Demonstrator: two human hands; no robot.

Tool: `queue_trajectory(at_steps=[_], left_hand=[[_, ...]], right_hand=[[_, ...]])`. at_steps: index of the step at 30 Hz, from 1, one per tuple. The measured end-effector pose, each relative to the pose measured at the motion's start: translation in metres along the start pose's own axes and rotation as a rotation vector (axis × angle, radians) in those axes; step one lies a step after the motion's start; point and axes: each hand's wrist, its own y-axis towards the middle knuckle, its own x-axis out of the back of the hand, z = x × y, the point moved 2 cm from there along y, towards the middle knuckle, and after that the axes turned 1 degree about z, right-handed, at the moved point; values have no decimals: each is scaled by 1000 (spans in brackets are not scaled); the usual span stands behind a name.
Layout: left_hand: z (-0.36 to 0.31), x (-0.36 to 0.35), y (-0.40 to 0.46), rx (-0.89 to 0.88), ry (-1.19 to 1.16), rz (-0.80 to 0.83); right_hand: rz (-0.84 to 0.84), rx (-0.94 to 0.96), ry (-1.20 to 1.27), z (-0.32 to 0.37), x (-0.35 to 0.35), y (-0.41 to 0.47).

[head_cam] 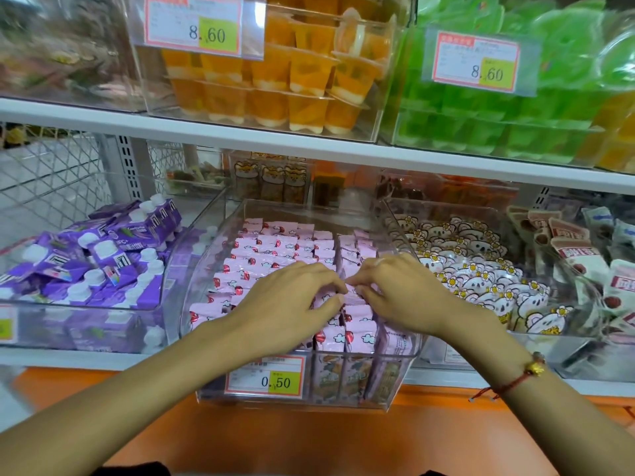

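My fingers (323, 274) were curled on both sides, tips meeting over one pink packet (353, 294) near the middle of the rows. The left hand (292, 304) pinched it between thumb and forefinger, and the right hand (402, 290) nipped its top edge from the other side (a red cord bracelet (508, 383) sat on that wrist). I judged the double pinch was meant to stand the packet upright and square it with the other packets (275, 245), which were filed on edge in rows so they'd read neatly from the aisle. All of them sat in a clear bin (398, 383) with a price label (264, 376) on its front wall, on the lower shelf (86, 359). Purple cartons (113, 249) lay heaped in the bin to the left, bear packs (477, 273) in the one to the right.
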Motion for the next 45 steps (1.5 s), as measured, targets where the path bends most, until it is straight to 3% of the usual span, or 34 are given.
queue_trajectory(at_steps=[3,8,11,16,22,26,29,33,35,40,45], left_hand=[[3,-3,7,29,71,-31],[9,-16,13,2,152,147],[14,-18,14,11,143,161],[16,-19,12,-4,125,112],[14,-17,10,-3,86,63],[13,-16,10,11,76,72],[13,-16,10,6,89,61],[11,-15,10,3,70,36],[10,-12,11,12,34,-14],[10,3,9,150,-290,-289],[-6,13,3,-51,-217,-354]], right_hand=[[3,3,54,0,5,-1],[-23,-116,256,-7,12,0],[-145,-167,89,-17,17,15],[147,-128,-185,-16,3,39],[232,-111,-101,-21,-3,48],[86,-129,39,-24,5,39],[-49,-148,308,-24,14,27],[-550,-249,636,-17,25,4],[-681,-309,768,-12,25,-6],[-704,-438,1030,-13,20,-18],[-667,-495,1229,-5,21,-16]])
